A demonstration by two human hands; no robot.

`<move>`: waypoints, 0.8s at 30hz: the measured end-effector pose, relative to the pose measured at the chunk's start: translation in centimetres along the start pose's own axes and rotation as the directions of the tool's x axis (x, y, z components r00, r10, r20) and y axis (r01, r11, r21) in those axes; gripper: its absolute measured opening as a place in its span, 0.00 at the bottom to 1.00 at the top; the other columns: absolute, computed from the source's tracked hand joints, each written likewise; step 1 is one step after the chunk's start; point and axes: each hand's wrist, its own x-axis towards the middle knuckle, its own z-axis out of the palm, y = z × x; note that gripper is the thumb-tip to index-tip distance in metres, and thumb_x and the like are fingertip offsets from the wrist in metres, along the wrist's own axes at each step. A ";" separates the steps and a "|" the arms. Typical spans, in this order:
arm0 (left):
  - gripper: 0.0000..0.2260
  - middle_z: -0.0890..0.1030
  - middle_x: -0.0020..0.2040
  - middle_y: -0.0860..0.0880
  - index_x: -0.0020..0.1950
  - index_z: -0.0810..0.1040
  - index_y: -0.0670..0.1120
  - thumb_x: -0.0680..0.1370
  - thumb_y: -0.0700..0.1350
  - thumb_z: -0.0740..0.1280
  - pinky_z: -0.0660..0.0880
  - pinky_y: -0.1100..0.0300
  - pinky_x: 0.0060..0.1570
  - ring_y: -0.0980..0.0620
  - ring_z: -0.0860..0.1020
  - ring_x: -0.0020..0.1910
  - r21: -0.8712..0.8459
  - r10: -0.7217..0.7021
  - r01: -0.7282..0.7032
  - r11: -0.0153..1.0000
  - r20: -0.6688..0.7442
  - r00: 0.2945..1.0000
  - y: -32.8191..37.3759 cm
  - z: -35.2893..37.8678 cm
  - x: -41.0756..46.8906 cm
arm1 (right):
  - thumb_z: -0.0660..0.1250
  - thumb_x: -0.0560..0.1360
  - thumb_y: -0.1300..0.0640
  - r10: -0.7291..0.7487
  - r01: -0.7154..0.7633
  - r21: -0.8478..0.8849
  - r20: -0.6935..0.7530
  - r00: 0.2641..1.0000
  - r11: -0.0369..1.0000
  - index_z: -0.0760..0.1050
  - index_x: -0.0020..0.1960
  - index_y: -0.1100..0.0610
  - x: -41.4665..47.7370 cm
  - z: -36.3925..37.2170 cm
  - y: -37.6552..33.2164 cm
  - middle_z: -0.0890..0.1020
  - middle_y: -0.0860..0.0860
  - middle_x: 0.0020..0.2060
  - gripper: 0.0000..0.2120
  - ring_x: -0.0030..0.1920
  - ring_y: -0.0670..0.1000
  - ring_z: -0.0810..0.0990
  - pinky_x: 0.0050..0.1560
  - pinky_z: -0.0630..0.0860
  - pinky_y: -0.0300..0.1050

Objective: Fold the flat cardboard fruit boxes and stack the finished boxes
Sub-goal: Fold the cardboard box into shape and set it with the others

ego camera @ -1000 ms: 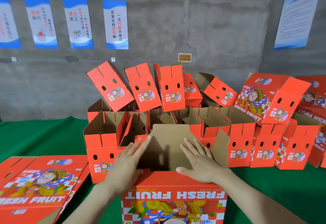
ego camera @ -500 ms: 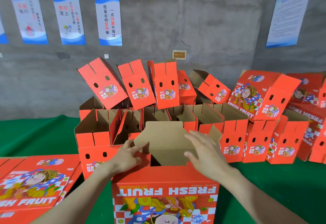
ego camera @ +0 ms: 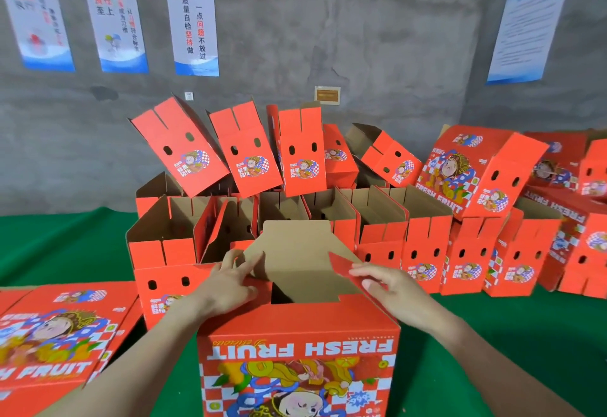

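Box (ego camera: 297,347) stands upright on the green table (ego camera: 492,334) just before us, lettering upside down, long side running left to right. Our left hand (ego camera: 230,285) grips its left flap (ego camera: 251,249); our right hand (ego camera: 394,292) pinches the red right flap (ego camera: 343,265).

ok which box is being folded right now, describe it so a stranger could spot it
On the green surface, in front of the rows of finished red boxes, it is the box nearest the camera, between the person's forearms. Its FRESH FRUIT lettering reads upside down, and it alone has the left hand and right hand holding its top flaps.
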 end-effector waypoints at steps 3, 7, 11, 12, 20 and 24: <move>0.32 0.46 0.77 0.51 0.77 0.51 0.61 0.77 0.47 0.62 0.54 0.48 0.73 0.42 0.50 0.75 -0.024 0.001 -0.001 1.000 -0.013 1.000 0.1 0.1 -0.2 | 0.62 0.80 0.58 -0.009 0.012 -0.115 0.025 1.000 0.993 0.80 0.56 0.50 0.1 0.9 0.2 0.75 0.41 0.61 0.10 0.64 0.39 0.70 0.66 0.61 0.35; 0.33 0.43 0.78 0.53 0.77 0.51 0.59 0.76 0.46 0.63 0.53 0.48 0.73 0.40 0.49 0.75 -0.036 0.025 -0.026 0.999 -0.022 0.999 0.5 0.1 -0.8 | 0.64 0.78 0.57 -0.041 0.037 -0.192 -0.018 0.999 0.981 0.77 0.42 0.45 0.3 1.3 0.4 0.81 0.40 0.52 0.10 0.58 0.42 0.74 0.65 0.65 0.44; 0.37 0.53 0.76 0.52 0.77 0.54 0.56 0.73 0.41 0.67 0.57 0.55 0.70 0.47 0.55 0.73 -0.055 0.150 -0.159 0.986 -0.142 0.978 0.4 -0.2 -1.6 | 0.66 0.77 0.54 -0.045 0.034 -0.194 -0.051 0.998 0.980 0.75 0.39 0.41 0.6 1.5 0.4 0.82 0.43 0.48 0.10 0.54 0.44 0.76 0.59 0.71 0.47; 0.38 0.58 0.74 0.51 0.77 0.55 0.55 0.71 0.38 0.68 0.59 0.57 0.69 0.48 0.58 0.71 -0.099 0.185 -0.208 0.973 -0.202 0.962 0.4 -0.3 -1.8 | 0.66 0.77 0.55 -0.047 0.036 -0.177 -0.062 0.997 0.984 0.76 0.39 0.43 0.6 1.5 0.5 0.82 0.42 0.47 0.10 0.53 0.43 0.77 0.58 0.72 0.47; 0.16 0.78 0.47 0.48 0.50 0.85 0.42 0.73 0.29 0.62 0.70 0.71 0.53 0.51 0.77 0.50 -0.192 0.227 -0.309 0.931 -0.356 0.906 0.7 -0.3 -2.0 | 0.61 0.80 0.54 -0.068 0.042 -0.111 -0.247 0.966 0.993 0.73 0.61 0.50 0.6 1.7 1.1 0.74 0.42 0.57 0.10 0.58 0.41 0.71 0.57 0.65 0.31; 0.12 0.78 0.44 0.50 0.43 0.82 0.40 0.77 0.49 0.68 0.67 0.70 0.45 0.54 0.74 0.46 -0.382 0.125 -0.186 0.905 -0.178 0.976 0.8 -0.5 -1.7 | 0.58 0.81 0.50 -0.057 0.038 -0.152 -0.127 0.990 0.988 0.72 0.65 0.49 0.8 1.2 1.0 0.74 0.43 0.63 0.14 0.65 0.44 0.69 0.64 0.65 0.41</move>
